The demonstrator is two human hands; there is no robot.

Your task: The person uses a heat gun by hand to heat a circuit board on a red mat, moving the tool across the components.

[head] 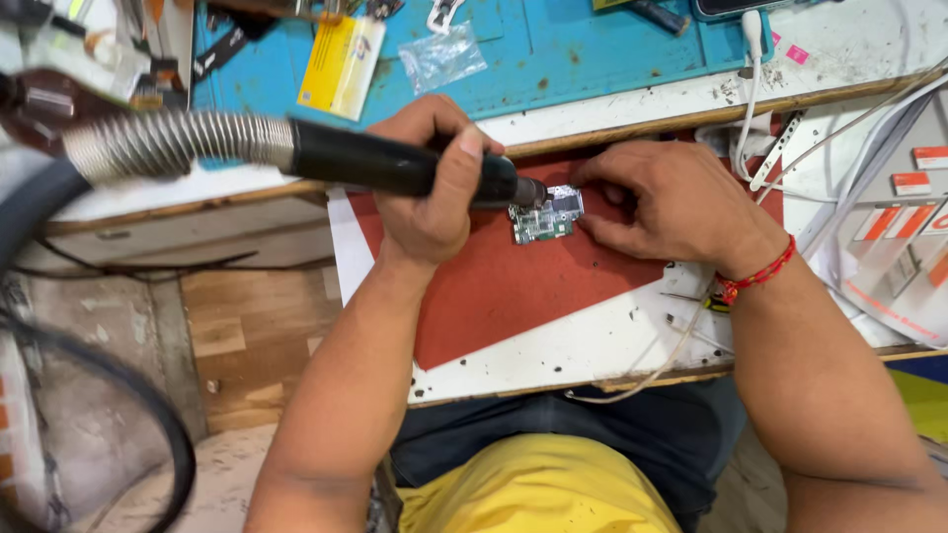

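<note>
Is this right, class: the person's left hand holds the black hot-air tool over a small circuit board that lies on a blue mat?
Not quite. The head view shows the left hand holding the black hot-air tool over the small circuit board, but the board lies on a red mat, not a blue one. The blue mat lies farther back. The right hand steadies the board.

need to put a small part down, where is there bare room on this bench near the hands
The red mat is bare toward the person, below the circuit board and between the two forearms. The white benchtop edge beneath it is also free. Crowded: beside the right hand, with white cables, and the blue mat behind the left hand gripping the hot-air handle.
</note>
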